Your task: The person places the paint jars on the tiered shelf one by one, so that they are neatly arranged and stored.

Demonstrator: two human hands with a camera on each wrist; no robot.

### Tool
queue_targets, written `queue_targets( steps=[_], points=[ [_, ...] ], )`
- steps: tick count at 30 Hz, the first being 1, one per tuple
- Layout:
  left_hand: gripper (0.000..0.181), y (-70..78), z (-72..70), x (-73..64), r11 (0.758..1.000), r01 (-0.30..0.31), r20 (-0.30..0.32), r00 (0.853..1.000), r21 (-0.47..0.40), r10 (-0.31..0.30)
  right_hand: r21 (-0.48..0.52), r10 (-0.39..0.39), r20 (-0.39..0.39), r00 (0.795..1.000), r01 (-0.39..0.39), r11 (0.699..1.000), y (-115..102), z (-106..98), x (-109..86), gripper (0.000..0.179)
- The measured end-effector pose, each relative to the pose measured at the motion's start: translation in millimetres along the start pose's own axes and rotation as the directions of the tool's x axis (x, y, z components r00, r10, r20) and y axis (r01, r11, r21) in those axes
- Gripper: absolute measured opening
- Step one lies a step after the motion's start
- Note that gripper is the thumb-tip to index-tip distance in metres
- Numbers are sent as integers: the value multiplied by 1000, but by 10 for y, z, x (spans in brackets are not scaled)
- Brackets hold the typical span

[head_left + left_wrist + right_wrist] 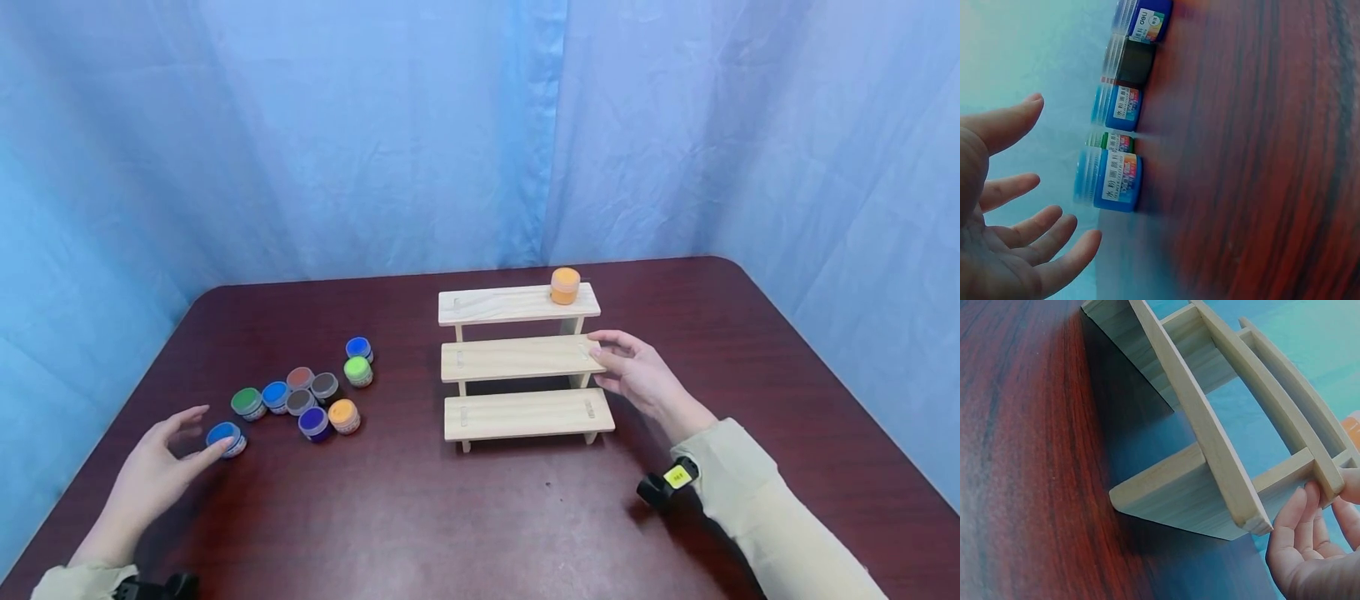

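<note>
Blue-lidded paint jar (227,440), leftmost of the jars, stands upright on the dark reddish-brown surface (360,517) just beside my left hand (157,471), whose thumb and fingers are spread apart; the left wrist view shows a gap between them and the jar. Behind it to the right I have a green-lidded jar (248,404), then another blue one (276,397), a reddish-brown one (300,378), a grey one (302,402), a purple one (315,424) and a blackish one (326,388), gathered close together. At that cluster's right edge is an orange-lidded jar (344,416), then a lime-green jar (358,372) with a deep-blue jar (359,349) behind it. Further right stands the three-step wooden stand (523,360), bearing an orange jar (565,287) on the right end of its top step. My right hand (647,379) pinches the right end of the middle step, some fingertips reaching under the board. A pale sleeve (757,496) covers my right forearm.
</note>
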State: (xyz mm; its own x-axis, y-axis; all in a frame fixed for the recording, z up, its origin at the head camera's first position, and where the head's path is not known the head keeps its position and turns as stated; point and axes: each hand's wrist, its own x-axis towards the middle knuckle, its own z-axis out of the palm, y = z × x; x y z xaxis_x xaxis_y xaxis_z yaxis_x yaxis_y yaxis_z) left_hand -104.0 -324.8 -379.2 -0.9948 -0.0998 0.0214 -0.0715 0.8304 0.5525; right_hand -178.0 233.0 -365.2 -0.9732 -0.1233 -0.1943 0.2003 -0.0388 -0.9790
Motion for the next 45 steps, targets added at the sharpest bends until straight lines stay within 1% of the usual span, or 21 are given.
queue_targets(
  steps=[4, 7, 9, 11, 19, 28, 32, 36, 40, 45],
  points=[
    [81, -26, 5, 14, 997, 71, 62, 996, -10, -70, 8, -1, -6, 1000, 1, 1000, 10, 2, -2, 17],
    [85, -27, 3, 22, 992, 123, 108, 987, -23, -120, 1, -5, -11, 1000, 5, 1000, 14, 5, -4, 16],
    [87, -25, 5, 27, 989, 146, 134, 981, -30, -141, -4, -7, -13, 1000, 7, 1000, 14, 7, -5, 16],
    [89, -24, 12, 33, 987, 157, 150, 977, -34, -150, -6, -8, -13, 1000, 8, 1000, 13, 8, -7, 16],
    [85, -24, 45, 50, 991, 136, 152, 980, -20, -131, 22, -16, -7, 1000, 16, 1000, 16, 8, -7, 17],
    [83, -64, 62, 72, 992, 126, 165, 978, -3, -124, 6, -13, -14, 1000, 14, 1000, 22, 5, -14, 15],
    [79, -99, 79, 70, 994, 110, 153, 982, 11, -110, 19, -11, -16, 1000, 11, 1000, 23, 9, -14, 15],
    [75, -126, 98, 67, 996, 91, 125, 988, 13, -91, 35, -11, -14, 1000, 12, 999, 28, 9, -14, 18],
    [72, -141, 109, 68, 996, 84, 105, 991, 17, -86, 41, -15, -13, 1000, 16, 999, 31, 9, -14, 18],
    [70, -142, 108, 69, 996, 85, 105, 991, 15, -86, 26, -16, -16, 1000, 17, 1000, 26, 10, -19, 16]
  ],
)
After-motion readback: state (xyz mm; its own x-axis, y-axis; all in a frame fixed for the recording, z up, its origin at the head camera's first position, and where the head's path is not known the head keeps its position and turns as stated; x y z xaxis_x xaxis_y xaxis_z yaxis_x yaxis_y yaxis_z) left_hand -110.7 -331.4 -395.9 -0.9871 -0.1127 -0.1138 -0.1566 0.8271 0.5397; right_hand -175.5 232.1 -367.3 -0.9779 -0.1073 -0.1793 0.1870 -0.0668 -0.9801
